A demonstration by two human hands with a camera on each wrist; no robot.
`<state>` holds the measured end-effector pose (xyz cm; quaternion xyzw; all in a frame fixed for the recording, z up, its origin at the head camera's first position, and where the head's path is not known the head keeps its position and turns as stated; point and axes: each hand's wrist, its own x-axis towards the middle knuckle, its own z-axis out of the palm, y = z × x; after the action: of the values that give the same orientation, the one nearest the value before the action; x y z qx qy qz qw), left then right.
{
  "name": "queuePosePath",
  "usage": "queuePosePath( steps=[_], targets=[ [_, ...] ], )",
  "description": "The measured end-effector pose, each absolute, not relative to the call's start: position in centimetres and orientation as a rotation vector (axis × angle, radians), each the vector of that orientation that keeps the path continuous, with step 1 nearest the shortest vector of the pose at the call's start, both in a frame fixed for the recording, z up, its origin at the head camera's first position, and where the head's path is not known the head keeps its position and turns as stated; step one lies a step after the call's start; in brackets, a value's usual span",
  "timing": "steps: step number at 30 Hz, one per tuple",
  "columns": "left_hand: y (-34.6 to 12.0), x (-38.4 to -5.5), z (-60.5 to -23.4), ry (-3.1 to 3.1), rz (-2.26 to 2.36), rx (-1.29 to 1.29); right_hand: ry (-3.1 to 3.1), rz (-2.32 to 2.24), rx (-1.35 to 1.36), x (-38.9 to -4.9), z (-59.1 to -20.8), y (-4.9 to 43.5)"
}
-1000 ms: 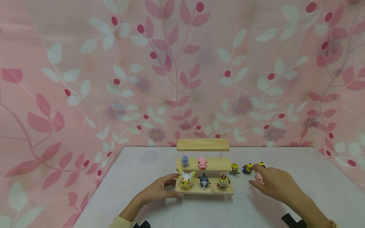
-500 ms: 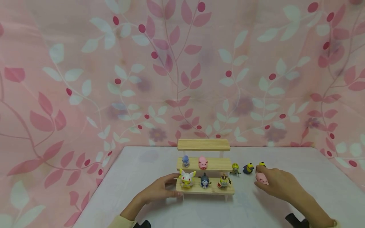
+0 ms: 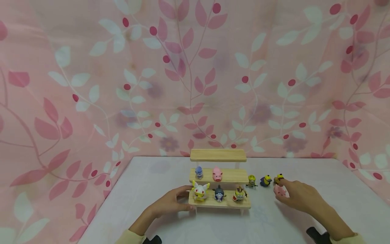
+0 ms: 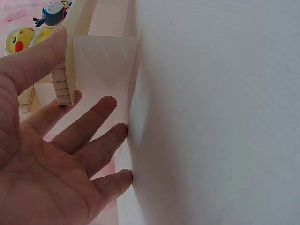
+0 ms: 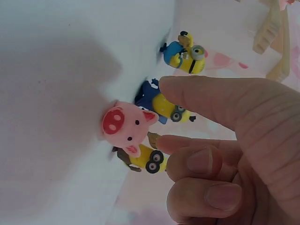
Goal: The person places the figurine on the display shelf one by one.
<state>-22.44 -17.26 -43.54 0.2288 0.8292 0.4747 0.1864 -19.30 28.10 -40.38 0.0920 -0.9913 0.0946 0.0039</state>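
Observation:
My left hand (image 3: 167, 204) holds the left end of a wooden tiered display stand (image 3: 226, 204). In the left wrist view its thumb lies on the edge of a board (image 4: 64, 89), the index fingertip is behind that board, and the other fingers spread out. On the table at the right, a pink toy pig (image 5: 124, 123) stands with its snout toward the right wrist camera. My right hand (image 3: 301, 196) is beside it, thumb and index finger parted, fingertips close to the pig's ears. Behind the pig are three minion figures, a left one (image 3: 251, 181), a middle one (image 3: 266, 180) and a right one (image 5: 149, 157).
A small blue figure (image 3: 198, 172) and another pink pig (image 3: 217, 174) stand on the middle tier. Along the lower tier are a white-and-yellow figure (image 3: 200, 191), a dark figure (image 3: 219, 194) and a crowned yellow figure (image 3: 239, 194). A pink floral cloth (image 3: 195, 84) hangs behind the table.
My right hand first reached over the pig, then had its fingertips around it, and now has drawn slightly right with its fingers apart. The left hand keeps its place at the stand.

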Motion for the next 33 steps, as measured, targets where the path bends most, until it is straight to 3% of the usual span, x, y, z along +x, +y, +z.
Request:
queuePosePath(
  steps=[33],
  targets=[
    [-17.3, -22.3, -43.4, 2.311, 1.351, 0.647, -3.167, 0.285, 0.271, -21.5, -42.2, 29.2]
  ],
)
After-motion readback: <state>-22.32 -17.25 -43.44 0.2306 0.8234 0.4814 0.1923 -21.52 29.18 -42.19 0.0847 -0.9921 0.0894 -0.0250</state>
